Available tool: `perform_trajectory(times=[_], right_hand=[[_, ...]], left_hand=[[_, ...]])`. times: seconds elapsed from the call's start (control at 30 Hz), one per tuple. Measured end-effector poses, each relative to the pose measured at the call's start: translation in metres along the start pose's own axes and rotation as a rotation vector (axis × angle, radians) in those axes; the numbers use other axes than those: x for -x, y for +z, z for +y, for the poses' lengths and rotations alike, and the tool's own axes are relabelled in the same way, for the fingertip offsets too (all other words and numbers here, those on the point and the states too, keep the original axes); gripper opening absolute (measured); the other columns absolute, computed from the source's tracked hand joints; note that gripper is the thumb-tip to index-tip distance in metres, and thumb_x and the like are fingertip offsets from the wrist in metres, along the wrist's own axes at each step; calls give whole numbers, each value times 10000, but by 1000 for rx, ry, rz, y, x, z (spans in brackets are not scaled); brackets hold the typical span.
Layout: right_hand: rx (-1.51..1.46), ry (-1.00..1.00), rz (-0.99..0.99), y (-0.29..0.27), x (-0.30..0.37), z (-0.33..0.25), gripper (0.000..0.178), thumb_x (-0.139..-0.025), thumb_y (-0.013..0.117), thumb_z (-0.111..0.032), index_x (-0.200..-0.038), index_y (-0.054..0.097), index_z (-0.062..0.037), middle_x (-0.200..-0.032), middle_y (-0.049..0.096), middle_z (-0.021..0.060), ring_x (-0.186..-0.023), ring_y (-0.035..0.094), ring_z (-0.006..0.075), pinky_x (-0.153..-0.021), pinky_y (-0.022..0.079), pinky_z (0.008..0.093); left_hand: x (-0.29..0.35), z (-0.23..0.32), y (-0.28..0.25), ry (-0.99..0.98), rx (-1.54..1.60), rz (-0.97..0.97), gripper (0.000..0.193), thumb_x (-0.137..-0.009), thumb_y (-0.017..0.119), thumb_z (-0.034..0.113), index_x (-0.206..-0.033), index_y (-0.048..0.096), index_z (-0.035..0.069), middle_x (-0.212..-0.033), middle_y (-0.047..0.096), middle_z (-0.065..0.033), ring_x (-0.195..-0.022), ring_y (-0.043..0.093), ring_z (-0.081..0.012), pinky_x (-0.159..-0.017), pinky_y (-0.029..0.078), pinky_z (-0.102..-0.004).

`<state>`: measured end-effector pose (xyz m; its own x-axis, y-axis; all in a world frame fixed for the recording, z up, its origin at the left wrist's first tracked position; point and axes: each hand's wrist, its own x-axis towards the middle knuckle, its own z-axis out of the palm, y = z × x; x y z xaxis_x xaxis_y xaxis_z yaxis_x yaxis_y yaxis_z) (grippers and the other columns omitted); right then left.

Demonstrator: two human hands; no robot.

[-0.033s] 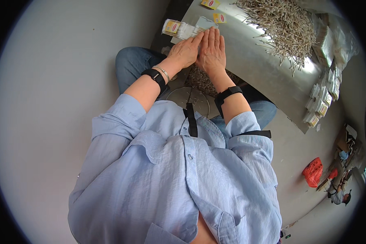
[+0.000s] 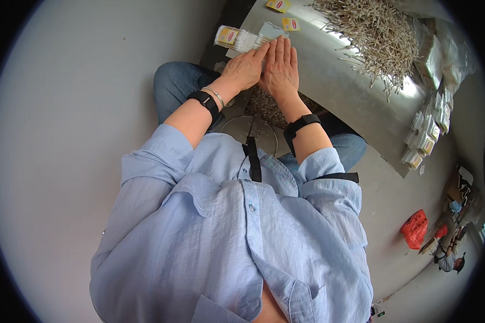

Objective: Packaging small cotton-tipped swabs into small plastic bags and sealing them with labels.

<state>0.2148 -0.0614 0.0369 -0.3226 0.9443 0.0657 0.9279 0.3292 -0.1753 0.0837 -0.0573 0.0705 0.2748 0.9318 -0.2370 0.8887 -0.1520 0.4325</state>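
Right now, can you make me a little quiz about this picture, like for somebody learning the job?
1. True or false: the left hand and right hand are held close together.
2. Choose one: on which side does the person wear the silver bangle?
A) left
B) right
C) both
3. Fill in the blank: on the metal table, the big heap of loose swab-like sticks lies to the ____ of the hands.

Key: 1. True. 2. A. 3. right.
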Motion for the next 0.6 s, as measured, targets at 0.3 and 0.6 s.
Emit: perform_trajectory(times=[0.3, 0.6], right_hand=[[-62, -10, 28, 0, -1, -1, 717, -880, 466, -346, -1442, 255, 48, -1526, 197, 229, -1436, 136, 364, -1164, 91, 458], [-46, -15, 38, 1, -2, -1, 697, -894, 440, -346, -1438, 259, 51, -1526, 204, 225, -1437, 137, 364, -1161, 88, 466]], left_hand=[[2, 1, 0, 9, 18, 54, 542, -882, 461, 123, -1411, 342, 127, -1233, 562, -173, -1070, 581, -366, -897, 481, -453], [-1, 3, 0, -18, -8, 53, 530, -897, 439, 145, -1416, 329, 134, -1247, 563, -175, -1070, 582, -368, -895, 484, -450]])
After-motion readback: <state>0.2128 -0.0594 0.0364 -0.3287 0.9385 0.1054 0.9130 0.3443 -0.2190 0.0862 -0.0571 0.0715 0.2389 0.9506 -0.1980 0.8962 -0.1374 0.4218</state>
